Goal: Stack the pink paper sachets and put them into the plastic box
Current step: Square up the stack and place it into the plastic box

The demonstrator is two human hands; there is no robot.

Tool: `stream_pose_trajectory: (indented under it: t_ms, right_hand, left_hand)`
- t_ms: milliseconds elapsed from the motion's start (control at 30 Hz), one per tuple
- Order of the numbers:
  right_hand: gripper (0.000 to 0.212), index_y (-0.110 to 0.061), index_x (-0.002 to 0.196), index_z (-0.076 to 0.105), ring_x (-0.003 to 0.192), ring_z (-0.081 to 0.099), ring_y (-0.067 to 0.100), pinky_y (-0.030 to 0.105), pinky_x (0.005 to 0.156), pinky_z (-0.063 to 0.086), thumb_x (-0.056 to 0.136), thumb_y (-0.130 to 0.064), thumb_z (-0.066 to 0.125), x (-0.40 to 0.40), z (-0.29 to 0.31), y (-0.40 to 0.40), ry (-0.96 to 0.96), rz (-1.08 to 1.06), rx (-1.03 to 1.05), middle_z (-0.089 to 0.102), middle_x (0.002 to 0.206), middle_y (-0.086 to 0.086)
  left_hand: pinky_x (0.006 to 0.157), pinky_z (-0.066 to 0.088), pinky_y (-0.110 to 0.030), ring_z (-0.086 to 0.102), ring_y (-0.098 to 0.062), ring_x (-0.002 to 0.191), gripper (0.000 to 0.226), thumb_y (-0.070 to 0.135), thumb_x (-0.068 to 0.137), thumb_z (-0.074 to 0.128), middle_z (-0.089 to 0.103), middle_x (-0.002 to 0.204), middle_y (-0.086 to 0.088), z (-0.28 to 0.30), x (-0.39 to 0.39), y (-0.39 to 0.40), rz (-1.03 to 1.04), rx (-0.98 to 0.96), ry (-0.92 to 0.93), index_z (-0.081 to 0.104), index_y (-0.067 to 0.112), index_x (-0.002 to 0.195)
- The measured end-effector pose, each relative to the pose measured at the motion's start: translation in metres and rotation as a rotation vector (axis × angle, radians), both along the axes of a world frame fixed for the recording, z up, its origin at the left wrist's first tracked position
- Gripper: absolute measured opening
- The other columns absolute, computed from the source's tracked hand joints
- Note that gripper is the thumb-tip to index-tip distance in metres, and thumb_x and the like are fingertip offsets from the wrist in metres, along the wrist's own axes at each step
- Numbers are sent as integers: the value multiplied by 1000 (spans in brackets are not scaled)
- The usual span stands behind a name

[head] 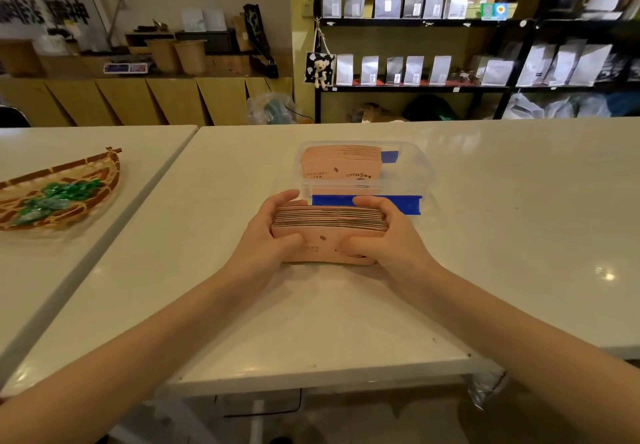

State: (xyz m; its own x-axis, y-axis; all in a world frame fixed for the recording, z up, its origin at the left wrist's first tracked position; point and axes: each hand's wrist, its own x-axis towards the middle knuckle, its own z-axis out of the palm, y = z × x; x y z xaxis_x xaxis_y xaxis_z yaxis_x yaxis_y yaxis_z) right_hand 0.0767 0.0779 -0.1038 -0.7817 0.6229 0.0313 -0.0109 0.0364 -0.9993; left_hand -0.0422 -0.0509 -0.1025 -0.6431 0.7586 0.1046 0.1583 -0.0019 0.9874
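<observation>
On the white table [346, 322], near its middle, we recorded one stack of pink paper sachets [329, 227] standing on edge, its lower edge at the table surface. We held it at both ends: our left hand [277, 235] clasped the left end, thumb on the front face and fingers curled behind; our right hand [388, 235] clasped the right end likewise. Just beyond the stack we noted one clear plastic box [420, 171], open, with a blue clip [381, 204] along its near side. Inside it, toward the left, stood a second bundle of pink sachets [341, 163], upright, printed "COFFEE". On the adjoining table [69, 138] to the left we listed one woven tray [86, 166] holding green-wrapped pieces [55, 197], well apart from the box.
</observation>
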Motion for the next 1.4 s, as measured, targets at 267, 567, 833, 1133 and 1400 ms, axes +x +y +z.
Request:
stream_pose_trajectory:
  t_ms: [267, 567, 833, 1133, 1400]
  right_hand:
    - [48, -28, 104, 52, 90, 61, 7, 15, 66, 55, 68, -7, 74, 11, 13, 24, -155, 220, 226, 60, 98, -16]
    - [44, -33, 113, 55, 103, 56, 9, 25, 90, 49, 72, -34, 70, 8, 37, 39, -410, 357, 691, 58, 111, -13]
    - [40, -23, 110, 61, 100, 60, 10, 29, 90, 50, 72, -33, 70, 5, 82, 51, -467, 447, 829, 65, 112, -6]
    - [35, -26, 108, 60, 96, 61, 10, 27, 84, 51, 75, -32, 68, -16, 131, 84, -405, 296, 867, 66, 100, -8]
    - [38, -25, 112, 58, 83, 54, 2, 11, 67, 38, 75, -33, 67, -43, 107, 108, -492, 243, 940, 59, 94, -13]
  left_hand:
    - [68, 53, -22, 60, -7, 89, 47, -2, 76, 60, 61, 103, 8, 10, -16, -10, -170, -218, 197, 46, 30, 107]
    - [79, 44, -15, 53, 4, 91, 34, 28, 77, 63, 53, 94, 27, 33, -31, -12, -251, -510, 652, 48, 37, 106]
    - [78, 51, -19, 62, 0, 85, 31, 33, 74, 67, 65, 95, 15, 68, -41, 4, -356, -567, 760, 59, 30, 103]
    - [68, 46, -15, 57, 1, 86, 32, 31, 74, 66, 61, 92, 18, 123, -68, 47, -268, -481, 788, 55, 29, 104]
    - [94, 33, -29, 35, -11, 116, 45, 37, 73, 66, 45, 128, 3, 104, -93, 86, -256, -636, 961, 53, 25, 114]
